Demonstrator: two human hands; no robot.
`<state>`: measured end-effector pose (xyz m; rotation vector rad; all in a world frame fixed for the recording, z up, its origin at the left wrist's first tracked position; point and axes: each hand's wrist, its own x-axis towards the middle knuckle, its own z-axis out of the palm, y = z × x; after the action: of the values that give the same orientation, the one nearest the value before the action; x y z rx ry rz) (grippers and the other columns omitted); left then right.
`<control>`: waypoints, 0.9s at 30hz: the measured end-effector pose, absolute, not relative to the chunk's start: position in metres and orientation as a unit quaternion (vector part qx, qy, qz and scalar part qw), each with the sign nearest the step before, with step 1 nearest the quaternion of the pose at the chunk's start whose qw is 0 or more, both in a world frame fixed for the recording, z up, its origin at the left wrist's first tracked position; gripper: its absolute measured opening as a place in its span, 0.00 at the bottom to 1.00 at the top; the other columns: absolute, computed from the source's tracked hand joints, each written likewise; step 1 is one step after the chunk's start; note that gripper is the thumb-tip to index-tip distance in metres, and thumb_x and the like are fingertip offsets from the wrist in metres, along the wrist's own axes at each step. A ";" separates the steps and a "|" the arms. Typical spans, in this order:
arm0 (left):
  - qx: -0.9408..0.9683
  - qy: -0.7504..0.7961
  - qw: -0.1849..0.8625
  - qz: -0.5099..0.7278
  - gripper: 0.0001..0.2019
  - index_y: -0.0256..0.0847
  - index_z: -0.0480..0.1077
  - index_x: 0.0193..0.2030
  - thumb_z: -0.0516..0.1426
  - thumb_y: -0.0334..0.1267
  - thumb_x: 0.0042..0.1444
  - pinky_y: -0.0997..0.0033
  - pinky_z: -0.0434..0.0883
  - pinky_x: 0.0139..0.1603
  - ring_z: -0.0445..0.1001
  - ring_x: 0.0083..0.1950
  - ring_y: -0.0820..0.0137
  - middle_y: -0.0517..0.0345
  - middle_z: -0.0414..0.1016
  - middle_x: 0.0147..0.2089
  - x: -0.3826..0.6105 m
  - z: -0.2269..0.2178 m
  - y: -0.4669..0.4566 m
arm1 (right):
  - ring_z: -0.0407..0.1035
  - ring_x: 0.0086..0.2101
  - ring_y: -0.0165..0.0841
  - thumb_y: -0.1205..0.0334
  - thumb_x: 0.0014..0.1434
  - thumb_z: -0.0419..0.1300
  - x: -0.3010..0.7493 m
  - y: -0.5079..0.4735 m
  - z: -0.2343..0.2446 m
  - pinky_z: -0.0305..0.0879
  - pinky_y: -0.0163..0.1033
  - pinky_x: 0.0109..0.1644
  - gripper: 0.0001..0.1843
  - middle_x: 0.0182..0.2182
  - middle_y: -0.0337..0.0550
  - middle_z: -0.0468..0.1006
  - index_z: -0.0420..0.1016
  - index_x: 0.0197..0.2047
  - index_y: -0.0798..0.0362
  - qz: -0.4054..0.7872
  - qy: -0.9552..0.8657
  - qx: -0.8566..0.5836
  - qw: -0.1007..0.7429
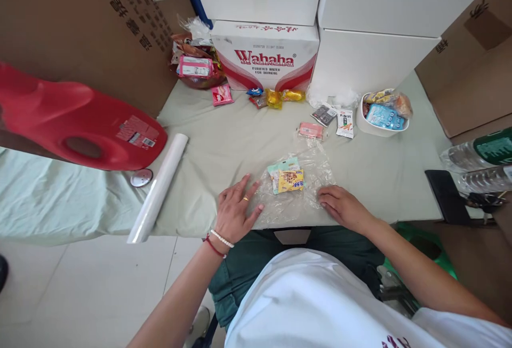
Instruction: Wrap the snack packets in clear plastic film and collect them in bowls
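Film (318, 169): at near edge of surface (372, 193); likely light, limp, slippery; take corners.
Left hand (237, 208): spread, holding nothing.
Right hand (344, 208): curled; can't tell if gripping.

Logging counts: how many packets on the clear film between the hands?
2: yellow packet on top, green packet partly beneath. More could be hidden under them.

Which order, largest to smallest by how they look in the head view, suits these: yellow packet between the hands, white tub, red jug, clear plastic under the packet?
1. red jug
2. clear plastic
3. white tub
4. yellow packet

Sizes are as pictured only.
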<state>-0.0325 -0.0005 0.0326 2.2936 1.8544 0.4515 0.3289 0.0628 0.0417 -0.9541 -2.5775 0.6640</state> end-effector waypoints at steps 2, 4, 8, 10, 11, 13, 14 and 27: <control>0.757 0.628 0.050 0.173 0.35 0.47 0.62 0.73 0.55 0.62 0.64 0.44 0.59 0.69 0.65 0.72 0.49 0.42 0.58 0.77 -0.017 0.040 0.007 | 0.73 0.51 0.43 0.59 0.72 0.56 0.326 0.070 0.048 0.74 0.52 0.55 0.12 0.54 0.54 0.78 0.77 0.53 0.50 0.240 -0.909 -0.317 0.127; 0.766 0.613 0.039 0.190 0.33 0.47 0.66 0.69 0.57 0.61 0.62 0.44 0.58 0.70 0.65 0.71 0.48 0.42 0.64 0.74 -0.002 0.042 0.016 | 0.71 0.55 0.46 0.53 0.69 0.62 0.326 0.072 0.049 0.72 0.55 0.58 0.18 0.58 0.56 0.75 0.75 0.59 0.51 0.240 -0.917 -0.302 0.099; 0.724 0.641 0.092 0.238 0.15 0.46 0.78 0.47 0.51 0.46 0.70 0.49 0.67 0.60 0.74 0.56 0.56 0.47 0.81 0.50 0.001 0.029 0.047 | 0.71 0.51 0.44 0.58 0.71 0.58 0.324 0.069 0.040 0.71 0.53 0.54 0.13 0.54 0.55 0.77 0.78 0.54 0.51 0.210 -0.922 -0.311 0.100; 0.646 0.699 0.116 0.286 0.13 0.45 0.76 0.39 0.51 0.44 0.68 0.52 0.70 0.54 0.74 0.49 0.57 0.50 0.79 0.41 -0.012 0.020 0.065 | 0.72 0.47 0.41 0.62 0.73 0.54 0.323 0.066 0.037 0.72 0.50 0.51 0.12 0.50 0.53 0.79 0.80 0.48 0.51 0.203 -0.915 -0.326 0.120; 0.596 0.733 0.113 0.308 0.12 0.45 0.74 0.37 0.52 0.44 0.67 0.53 0.71 0.51 0.74 0.46 0.58 0.51 0.78 0.38 -0.019 0.017 0.072 | 0.72 0.46 0.41 0.62 0.73 0.53 0.322 0.065 0.037 0.72 0.50 0.50 0.13 0.49 0.53 0.79 0.80 0.46 0.51 0.205 -0.912 -0.330 0.129; 0.524 0.776 0.078 0.342 0.11 0.44 0.72 0.37 0.53 0.45 0.66 0.54 0.72 0.50 0.72 0.44 0.58 0.52 0.75 0.37 -0.030 0.018 0.079 | 0.71 0.45 0.41 0.62 0.73 0.53 0.320 0.064 0.040 0.72 0.50 0.50 0.13 0.47 0.53 0.79 0.80 0.46 0.51 0.219 -0.907 -0.330 0.142; 0.526 0.772 0.064 0.352 0.11 0.44 0.72 0.39 0.53 0.46 0.65 0.54 0.72 0.50 0.72 0.45 0.58 0.52 0.75 0.38 -0.032 0.021 0.078 | 0.71 0.45 0.41 0.62 0.74 0.52 0.320 0.065 0.042 0.73 0.50 0.50 0.13 0.47 0.53 0.79 0.79 0.47 0.50 0.228 -0.906 -0.327 0.146; 0.677 0.626 0.246 0.299 0.07 0.44 0.76 0.37 0.57 0.40 0.61 0.59 0.73 0.51 0.75 0.45 0.63 0.54 0.77 0.39 -0.022 0.020 0.069 | 0.70 0.46 0.42 0.62 0.75 0.49 0.324 0.067 0.049 0.75 0.49 0.47 0.15 0.48 0.53 0.79 0.78 0.47 0.50 0.220 -0.916 -0.305 0.137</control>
<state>-0.0220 0.0690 0.0198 1.8470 1.7082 0.8166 0.3242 0.0671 0.0486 -0.8838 -2.6523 0.6374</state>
